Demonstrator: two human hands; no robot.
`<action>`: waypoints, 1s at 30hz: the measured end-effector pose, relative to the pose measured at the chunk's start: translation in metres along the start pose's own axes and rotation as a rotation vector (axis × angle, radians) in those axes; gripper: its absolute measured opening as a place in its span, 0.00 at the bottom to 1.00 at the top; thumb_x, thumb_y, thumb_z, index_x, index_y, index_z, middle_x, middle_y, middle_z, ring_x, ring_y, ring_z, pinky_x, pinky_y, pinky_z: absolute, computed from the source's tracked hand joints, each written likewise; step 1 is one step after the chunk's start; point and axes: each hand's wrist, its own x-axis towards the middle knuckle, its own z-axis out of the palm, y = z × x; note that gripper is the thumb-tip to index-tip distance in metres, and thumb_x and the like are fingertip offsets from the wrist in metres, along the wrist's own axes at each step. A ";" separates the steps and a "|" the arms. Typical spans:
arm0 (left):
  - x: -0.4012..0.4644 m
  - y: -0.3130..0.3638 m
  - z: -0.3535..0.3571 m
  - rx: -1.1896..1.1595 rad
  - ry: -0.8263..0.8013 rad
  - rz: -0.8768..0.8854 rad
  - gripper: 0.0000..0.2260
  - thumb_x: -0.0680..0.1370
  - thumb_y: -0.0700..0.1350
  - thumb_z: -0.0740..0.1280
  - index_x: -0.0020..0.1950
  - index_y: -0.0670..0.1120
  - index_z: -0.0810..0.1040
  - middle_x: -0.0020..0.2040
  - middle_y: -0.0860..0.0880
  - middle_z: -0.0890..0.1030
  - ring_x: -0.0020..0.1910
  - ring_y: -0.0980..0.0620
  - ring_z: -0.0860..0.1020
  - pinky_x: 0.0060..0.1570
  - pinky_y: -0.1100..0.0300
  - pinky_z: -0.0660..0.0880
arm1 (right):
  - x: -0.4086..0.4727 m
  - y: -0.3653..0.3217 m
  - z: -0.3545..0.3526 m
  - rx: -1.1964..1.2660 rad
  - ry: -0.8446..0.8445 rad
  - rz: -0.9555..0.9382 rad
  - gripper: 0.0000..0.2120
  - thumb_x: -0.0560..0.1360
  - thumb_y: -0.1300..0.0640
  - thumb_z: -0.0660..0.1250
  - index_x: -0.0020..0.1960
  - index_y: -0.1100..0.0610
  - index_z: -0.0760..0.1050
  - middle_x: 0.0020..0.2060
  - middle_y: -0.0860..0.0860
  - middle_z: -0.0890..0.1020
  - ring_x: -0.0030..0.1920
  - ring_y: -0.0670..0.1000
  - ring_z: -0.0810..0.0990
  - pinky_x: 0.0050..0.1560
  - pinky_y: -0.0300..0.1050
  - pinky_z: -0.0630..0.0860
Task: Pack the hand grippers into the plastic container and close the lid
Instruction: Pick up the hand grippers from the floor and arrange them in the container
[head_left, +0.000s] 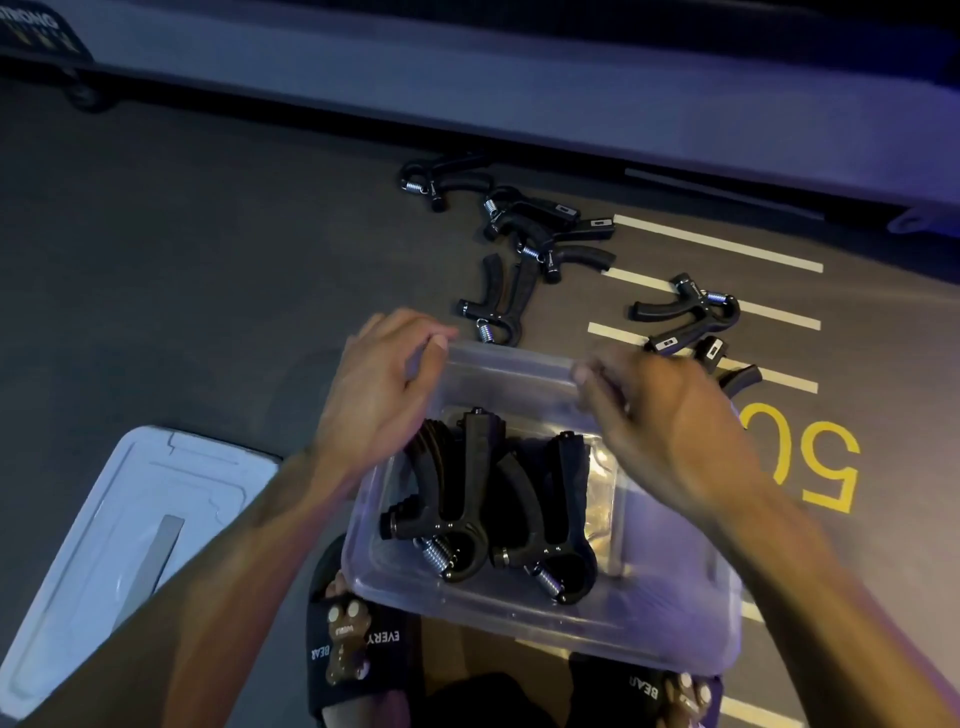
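- A clear plastic container (545, 603) is seen on the dark gym floor (182, 260), just ahead of a pair of black slides (358, 654); two black hand grippers (467, 499) are already laid side by side inside it, springs toward the near wall.
- The left hand (374, 395) is held at the container's far-left corner, fingers curled over the rim in a light grip.
- The right hand (670, 431) is blurred above the far-right rim, fingers bent; whether anything is held cannot be told.
- More hand grippers are left loose on the floor beyond the far rim: one (498, 306) just beside it, a cluster (545, 228) further off, others (685, 322) on the white floor lines (727, 249).
- The white lid (130, 540) is lying flat on the floor, left of the container.
- The step is judged best done by steadying the container, then nesting each loose gripper flat alongside the packed pair, so the lid can later seat evenly.
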 end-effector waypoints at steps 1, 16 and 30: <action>0.009 -0.003 -0.003 -0.026 -0.039 -0.025 0.14 0.83 0.49 0.59 0.55 0.50 0.84 0.52 0.58 0.81 0.55 0.56 0.75 0.61 0.63 0.69 | 0.009 0.001 -0.003 0.054 0.047 -0.038 0.10 0.81 0.50 0.58 0.47 0.51 0.75 0.37 0.51 0.84 0.39 0.58 0.82 0.41 0.51 0.78; 0.126 -0.078 0.050 0.169 -0.541 -0.110 0.17 0.79 0.38 0.70 0.68 0.43 0.80 0.68 0.42 0.78 0.68 0.41 0.73 0.65 0.69 0.59 | 0.071 0.033 0.037 0.204 -0.020 0.013 0.08 0.80 0.54 0.63 0.48 0.55 0.79 0.40 0.52 0.84 0.44 0.56 0.81 0.48 0.51 0.76; 0.131 -0.092 0.074 0.383 -0.424 -0.026 0.14 0.78 0.53 0.72 0.62 0.52 0.80 0.59 0.51 0.80 0.63 0.47 0.75 0.59 0.51 0.74 | 0.079 0.031 0.045 0.252 0.017 0.093 0.06 0.79 0.54 0.64 0.48 0.52 0.79 0.38 0.48 0.83 0.42 0.52 0.81 0.46 0.48 0.77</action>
